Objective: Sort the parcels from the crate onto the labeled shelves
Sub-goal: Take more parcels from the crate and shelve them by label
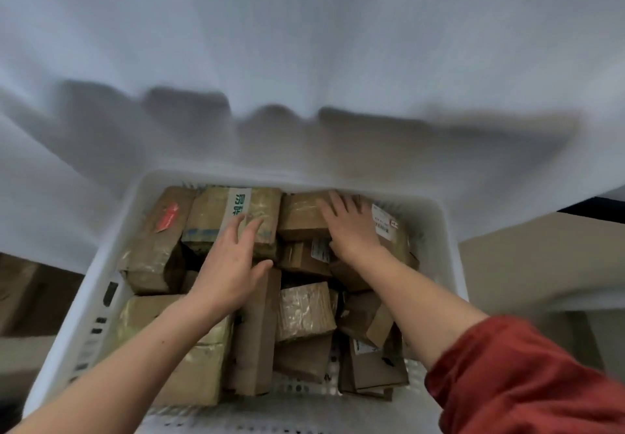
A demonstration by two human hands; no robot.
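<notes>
A white plastic crate (101, 274) stands in front of me, filled with several brown cardboard parcels wrapped in tape. My left hand (233, 261) reaches over a taped parcel with green print (216, 217) at the far middle, fingers spread and straight, the thumb out to the right. My right hand (351, 224) lies flat with straight fingers on a brown parcel (301, 217) at the far right of the crate. Neither hand grips anything. No labeled shelves show in this view.
A white cloth (304, 61) hangs behind and over the crate's far edge, blurred by motion. A parcel with a red sticker (159, 230) leans at the crate's far left. Brown boxes (20, 291) sit low at the left. A red sleeve (527, 376) covers my right upper arm.
</notes>
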